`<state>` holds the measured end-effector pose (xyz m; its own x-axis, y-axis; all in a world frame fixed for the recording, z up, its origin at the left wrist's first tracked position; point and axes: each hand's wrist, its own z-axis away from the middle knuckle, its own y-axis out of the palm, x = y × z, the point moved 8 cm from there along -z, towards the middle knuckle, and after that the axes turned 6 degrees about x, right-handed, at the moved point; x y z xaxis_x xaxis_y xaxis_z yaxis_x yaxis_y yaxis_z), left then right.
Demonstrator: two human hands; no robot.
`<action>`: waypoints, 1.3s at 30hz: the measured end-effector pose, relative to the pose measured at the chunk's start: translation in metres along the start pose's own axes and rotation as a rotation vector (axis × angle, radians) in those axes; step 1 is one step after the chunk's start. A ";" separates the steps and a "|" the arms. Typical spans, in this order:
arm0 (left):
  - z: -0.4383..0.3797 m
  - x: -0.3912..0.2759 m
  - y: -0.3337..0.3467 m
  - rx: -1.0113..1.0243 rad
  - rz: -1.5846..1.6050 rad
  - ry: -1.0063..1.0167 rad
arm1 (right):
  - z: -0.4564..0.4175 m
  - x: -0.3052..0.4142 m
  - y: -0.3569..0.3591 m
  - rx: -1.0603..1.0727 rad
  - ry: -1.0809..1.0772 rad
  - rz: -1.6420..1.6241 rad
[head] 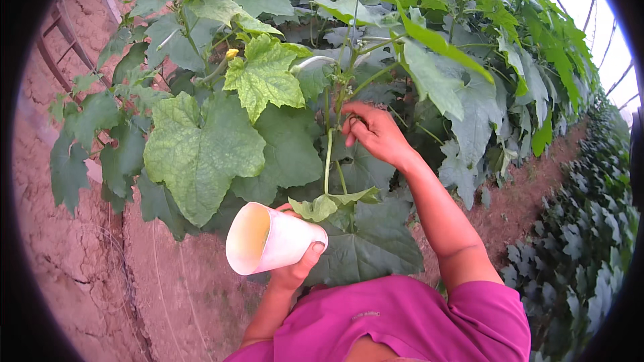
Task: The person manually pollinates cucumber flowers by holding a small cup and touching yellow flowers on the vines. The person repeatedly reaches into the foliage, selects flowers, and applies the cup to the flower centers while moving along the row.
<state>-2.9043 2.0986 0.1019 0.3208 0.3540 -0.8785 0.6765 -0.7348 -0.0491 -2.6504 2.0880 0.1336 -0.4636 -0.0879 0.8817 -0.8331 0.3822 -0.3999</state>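
Note:
My left hand is wrapped around a white tapered cup. The cup is tipped on its side, its wide mouth facing left and its inside yellowish; its contents cannot be made out. My right hand is at the main stem of a cucurbit vine, fingers bent beside the stem. Whether they pinch anything is hidden. Below them a pale green leaf stalk runs down to a folded leaf. Above is a slender pale young fruit. A yellow flower bud tips another to the left.
Broad lobed leaves crowd in front and to the left. A thin support string rises from the vine. Cracked earth and a metal frame lie left. Another leafy row stands right, beyond a soil path.

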 end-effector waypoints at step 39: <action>0.006 -0.013 0.033 -0.016 -0.048 -0.073 | -0.005 0.018 0.005 -0.240 -0.033 -0.732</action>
<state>-2.8903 2.0664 0.1091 0.2392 0.3447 -0.9077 0.7007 -0.7084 -0.0843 -2.6610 2.0925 0.1486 0.1689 -0.4214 0.8910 -0.8443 0.4046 0.3514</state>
